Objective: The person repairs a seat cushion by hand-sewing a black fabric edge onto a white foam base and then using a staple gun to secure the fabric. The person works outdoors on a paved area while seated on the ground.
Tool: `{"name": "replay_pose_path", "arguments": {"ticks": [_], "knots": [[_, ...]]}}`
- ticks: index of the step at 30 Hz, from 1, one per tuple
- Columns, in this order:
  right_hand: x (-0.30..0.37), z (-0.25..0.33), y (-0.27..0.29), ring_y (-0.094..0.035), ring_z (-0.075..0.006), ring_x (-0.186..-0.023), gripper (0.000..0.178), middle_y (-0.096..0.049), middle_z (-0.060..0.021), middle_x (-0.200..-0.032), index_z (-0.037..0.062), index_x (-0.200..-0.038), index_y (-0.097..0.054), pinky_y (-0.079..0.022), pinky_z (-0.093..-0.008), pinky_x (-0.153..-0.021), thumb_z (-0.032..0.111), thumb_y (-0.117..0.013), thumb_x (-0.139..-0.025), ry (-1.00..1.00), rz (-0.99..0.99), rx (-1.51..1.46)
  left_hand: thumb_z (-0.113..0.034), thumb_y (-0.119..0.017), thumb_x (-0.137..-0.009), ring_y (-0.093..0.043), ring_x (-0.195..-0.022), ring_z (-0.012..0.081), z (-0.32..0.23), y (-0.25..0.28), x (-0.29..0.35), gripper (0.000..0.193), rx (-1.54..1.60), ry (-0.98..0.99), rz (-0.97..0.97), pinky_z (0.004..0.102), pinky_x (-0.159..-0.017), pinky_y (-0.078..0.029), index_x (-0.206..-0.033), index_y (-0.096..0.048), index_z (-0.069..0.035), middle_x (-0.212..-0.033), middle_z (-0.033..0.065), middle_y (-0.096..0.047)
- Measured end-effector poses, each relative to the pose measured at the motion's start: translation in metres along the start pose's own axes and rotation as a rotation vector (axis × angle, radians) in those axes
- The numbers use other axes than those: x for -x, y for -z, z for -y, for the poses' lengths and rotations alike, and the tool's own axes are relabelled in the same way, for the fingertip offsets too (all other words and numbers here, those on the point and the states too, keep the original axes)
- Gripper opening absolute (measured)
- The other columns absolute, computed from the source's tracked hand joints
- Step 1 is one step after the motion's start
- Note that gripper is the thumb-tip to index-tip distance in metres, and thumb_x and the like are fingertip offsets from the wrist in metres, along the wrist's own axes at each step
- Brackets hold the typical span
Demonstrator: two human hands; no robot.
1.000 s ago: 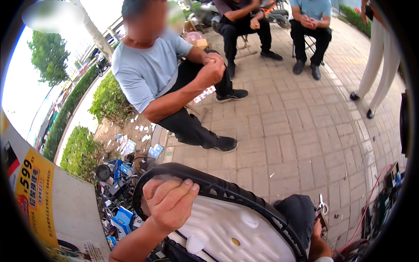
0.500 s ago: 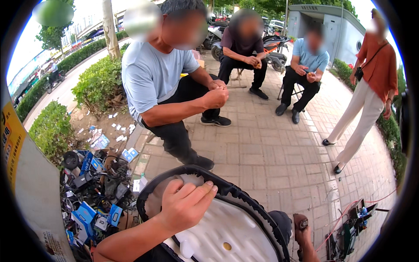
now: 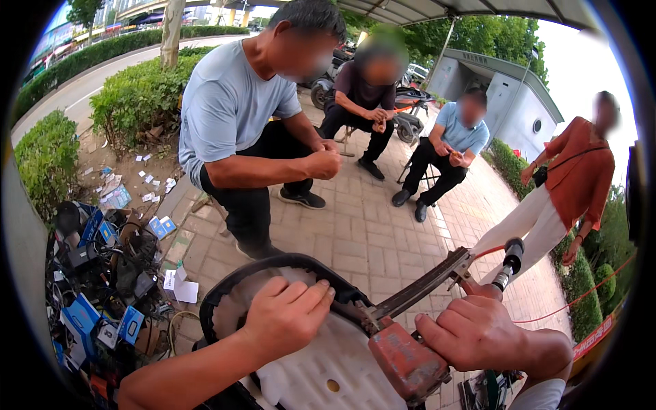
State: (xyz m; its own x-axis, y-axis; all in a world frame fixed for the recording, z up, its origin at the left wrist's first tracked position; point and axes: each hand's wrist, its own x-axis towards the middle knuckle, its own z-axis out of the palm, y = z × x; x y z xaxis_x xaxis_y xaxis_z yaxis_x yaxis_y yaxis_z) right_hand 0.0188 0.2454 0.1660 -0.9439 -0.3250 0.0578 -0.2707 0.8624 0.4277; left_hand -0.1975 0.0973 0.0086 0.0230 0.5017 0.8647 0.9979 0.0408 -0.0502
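Note:
An upturned scooter seat lies in front of me, its pale plastic base [image 3: 304,372] facing up and a black cover [image 3: 236,275] wrapped over its rim. My left hand [image 3: 283,314] is closed on the far edge of that cover, fingers pressing the folded material against the rim. In my right hand [image 3: 475,335] is a worn red air staple gun [image 3: 404,355], gripped by its handle. Its head rests at or just over the seat's right rim; contact cannot be made out. An air hose fitting [image 3: 509,263] sticks out at the gun's far end.
A heap of cables, boxes and parts [image 3: 102,273] lies at the left. A person in light blue [image 3: 232,116] sits close ahead; two others sit farther back, and one in an orange top [image 3: 581,171] stands right. A thin red hose [image 3: 581,303] runs off right.
My right hand has come up from the lower right with the staple gun and brought it to the seat's right side. My left hand keeps its hold on the cover. The view has shifted and tilted.

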Motion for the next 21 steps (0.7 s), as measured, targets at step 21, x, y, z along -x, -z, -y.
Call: {"name": "replay_pose_path", "arguments": {"ticks": [21], "knots": [[-0.092,0.019,0.019,-0.055,-0.0151,-0.057,0.024,-0.049,0.0006,-0.062,0.0038,-0.086,-0.061,-0.042,-0.0280,-0.049,0.018,-0.063,-0.066,0.071,0.329,0.319,-0.013,-0.066,-0.069,-0.053,-0.077,0.0163,-0.001,-0.021,0.010,0.010,0.194,0.056,0.041,0.0313,-0.067,-0.040,-0.075,-0.070,-0.006,-0.096,0.0048,-0.065]]}}
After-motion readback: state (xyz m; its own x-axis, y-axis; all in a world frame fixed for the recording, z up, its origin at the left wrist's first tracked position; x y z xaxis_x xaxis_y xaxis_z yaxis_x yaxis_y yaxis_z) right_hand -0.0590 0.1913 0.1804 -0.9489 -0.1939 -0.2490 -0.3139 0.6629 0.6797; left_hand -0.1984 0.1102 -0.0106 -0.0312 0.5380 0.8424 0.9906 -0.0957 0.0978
